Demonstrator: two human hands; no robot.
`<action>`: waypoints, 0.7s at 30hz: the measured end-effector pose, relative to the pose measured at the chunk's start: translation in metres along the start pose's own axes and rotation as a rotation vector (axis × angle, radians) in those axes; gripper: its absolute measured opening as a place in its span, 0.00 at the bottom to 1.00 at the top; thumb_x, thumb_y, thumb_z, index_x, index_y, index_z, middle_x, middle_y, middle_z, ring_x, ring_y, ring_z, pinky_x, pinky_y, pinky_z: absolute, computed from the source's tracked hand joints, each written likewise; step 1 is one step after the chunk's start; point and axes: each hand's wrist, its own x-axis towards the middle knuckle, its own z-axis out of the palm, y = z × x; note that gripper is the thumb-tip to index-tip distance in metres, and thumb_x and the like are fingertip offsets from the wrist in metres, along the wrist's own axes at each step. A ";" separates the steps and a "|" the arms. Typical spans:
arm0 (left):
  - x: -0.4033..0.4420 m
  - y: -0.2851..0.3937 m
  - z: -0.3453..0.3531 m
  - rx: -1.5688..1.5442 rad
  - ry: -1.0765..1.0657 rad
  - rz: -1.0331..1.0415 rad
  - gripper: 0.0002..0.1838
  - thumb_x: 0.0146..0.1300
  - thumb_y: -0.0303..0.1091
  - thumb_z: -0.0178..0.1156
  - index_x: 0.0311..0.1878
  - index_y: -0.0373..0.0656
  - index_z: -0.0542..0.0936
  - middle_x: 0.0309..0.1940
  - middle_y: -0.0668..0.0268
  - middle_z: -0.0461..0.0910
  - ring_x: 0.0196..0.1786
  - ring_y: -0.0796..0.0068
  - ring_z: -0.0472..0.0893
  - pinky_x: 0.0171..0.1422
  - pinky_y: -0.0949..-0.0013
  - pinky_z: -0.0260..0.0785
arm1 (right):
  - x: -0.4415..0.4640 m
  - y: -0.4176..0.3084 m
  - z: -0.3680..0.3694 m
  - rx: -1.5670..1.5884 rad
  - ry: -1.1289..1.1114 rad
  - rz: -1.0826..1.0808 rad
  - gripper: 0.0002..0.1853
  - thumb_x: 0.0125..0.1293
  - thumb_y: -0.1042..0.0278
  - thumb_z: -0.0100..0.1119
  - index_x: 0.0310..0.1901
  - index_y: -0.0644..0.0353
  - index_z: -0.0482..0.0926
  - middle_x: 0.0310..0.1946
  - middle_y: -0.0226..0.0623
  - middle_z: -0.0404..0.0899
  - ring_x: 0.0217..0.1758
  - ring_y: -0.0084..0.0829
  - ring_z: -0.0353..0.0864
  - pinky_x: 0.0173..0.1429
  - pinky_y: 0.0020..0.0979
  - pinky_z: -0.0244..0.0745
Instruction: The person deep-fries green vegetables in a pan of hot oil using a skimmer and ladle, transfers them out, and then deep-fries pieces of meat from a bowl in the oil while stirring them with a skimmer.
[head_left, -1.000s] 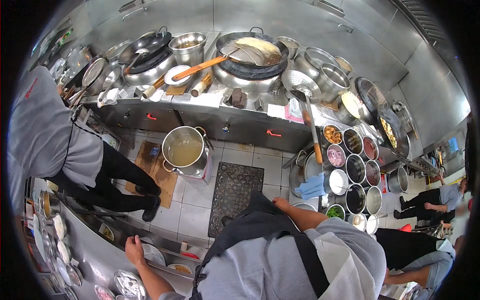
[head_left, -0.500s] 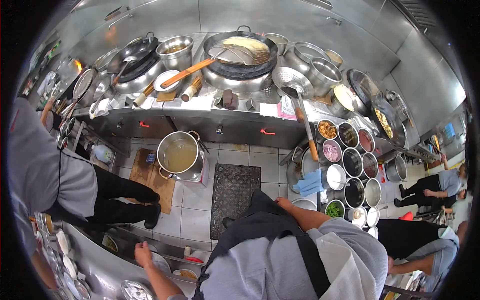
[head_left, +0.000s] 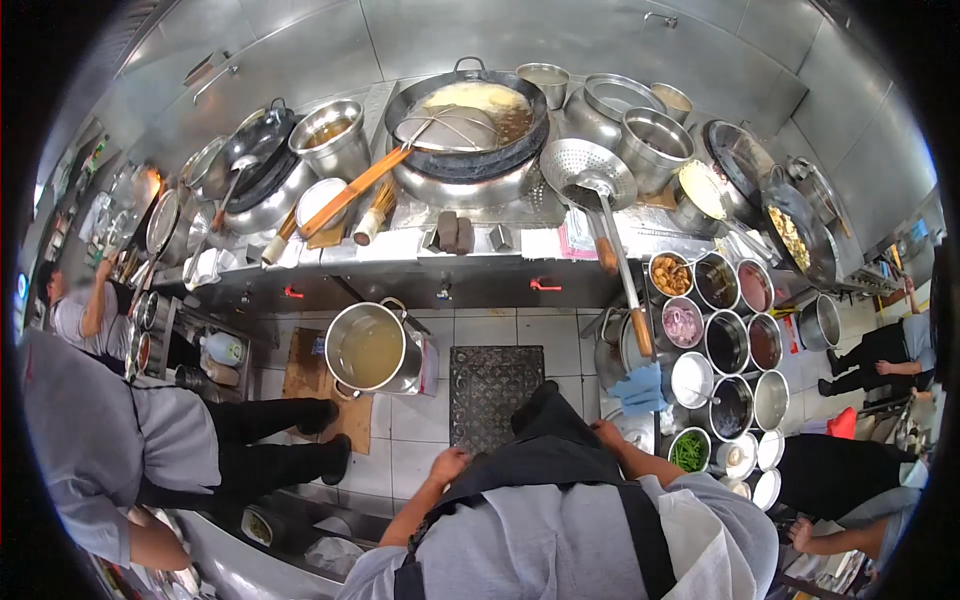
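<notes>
My left hand point(head_left: 449, 466) hangs beside the black apron point(head_left: 540, 440), fingers loosely curled, with nothing visible in them. On the other side my right hand point(head_left: 606, 435) is low against the apron's edge; its fingers are partly hidden. Ahead on the range, a large wok point(head_left: 541, 138) holds bubbling oil with a pale, foamy mass. A wire strainer point(head_left: 445, 128) lies across that wok, its long wooden handle point(head_left: 350, 192) reaching over the range's front. A perforated strainer point(head_left: 588, 165) and a ladle rest to the right, wooden handles hanging over the edge. Nearest my right hand is a blue cloth point(head_left: 640, 388).
A steel stockpot point(head_left: 405, 375) of cloudy liquid stands on the floor ahead-left, beside a dark mat point(head_left: 497, 395). Several ingredient pots, including green vegetables point(head_left: 688, 452), line the right. A co-worker point(head_left: 90, 420) stands close on the left, another person point(head_left: 840, 480) on the right.
My left hand has come in from the counter behind-left to beside the apron. My view has turned left, and another person now shows at the far left.
</notes>
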 end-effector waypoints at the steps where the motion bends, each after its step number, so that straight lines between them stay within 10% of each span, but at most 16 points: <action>1: 0.003 -0.002 -0.022 0.120 0.034 0.004 0.15 0.56 0.40 0.62 0.43 0.44 0.84 0.40 0.55 0.85 0.43 0.61 0.84 0.47 0.62 0.76 | -0.005 -0.001 -0.012 0.067 -0.032 0.024 0.14 0.56 0.57 0.60 0.36 0.58 0.85 0.37 0.45 0.84 0.41 0.46 0.84 0.44 0.43 0.77; 5: 0.004 0.002 -0.106 0.305 0.124 -0.212 0.10 0.58 0.37 0.61 0.36 0.42 0.82 0.29 0.58 0.81 0.31 0.63 0.82 0.36 0.60 0.75 | 0.020 0.012 -0.022 0.488 -0.141 0.138 0.09 0.58 0.61 0.60 0.33 0.57 0.82 0.27 0.39 0.79 0.29 0.37 0.80 0.35 0.38 0.75; 8: 0.017 0.019 -0.133 -0.247 0.227 -0.742 0.08 0.61 0.34 0.59 0.31 0.40 0.80 0.21 0.61 0.77 0.20 0.66 0.78 0.21 0.58 0.71 | 0.040 0.032 -0.038 0.811 -0.211 0.251 0.06 0.60 0.64 0.59 0.32 0.55 0.80 0.20 0.32 0.73 0.21 0.30 0.75 0.28 0.33 0.73; 13: 0.112 0.106 -0.121 -0.533 0.083 -0.464 0.08 0.64 0.37 0.58 0.32 0.43 0.76 0.19 0.65 0.74 0.16 0.73 0.72 0.18 0.68 0.66 | 0.058 -0.030 -0.099 1.172 -0.069 0.310 0.16 0.66 0.56 0.58 0.51 0.54 0.74 0.33 0.37 0.79 0.29 0.30 0.78 0.32 0.30 0.74; 18: 0.185 0.368 -0.085 -0.844 -0.353 -0.070 0.27 0.68 0.56 0.55 0.56 0.40 0.73 0.46 0.57 0.81 0.52 0.62 0.81 0.57 0.57 0.75 | 0.015 -0.106 -0.203 1.739 -0.335 -0.060 0.32 0.66 0.29 0.47 0.54 0.51 0.72 0.31 0.35 0.77 0.28 0.31 0.78 0.28 0.30 0.72; 21: 0.224 0.454 -0.055 -1.116 -0.599 -0.026 0.26 0.69 0.55 0.53 0.55 0.41 0.71 0.44 0.54 0.81 0.48 0.58 0.83 0.53 0.53 0.77 | -0.007 -0.163 -0.260 1.186 -0.021 -0.099 0.19 0.68 0.53 0.57 0.53 0.54 0.69 0.27 0.32 0.74 0.23 0.24 0.74 0.23 0.27 0.69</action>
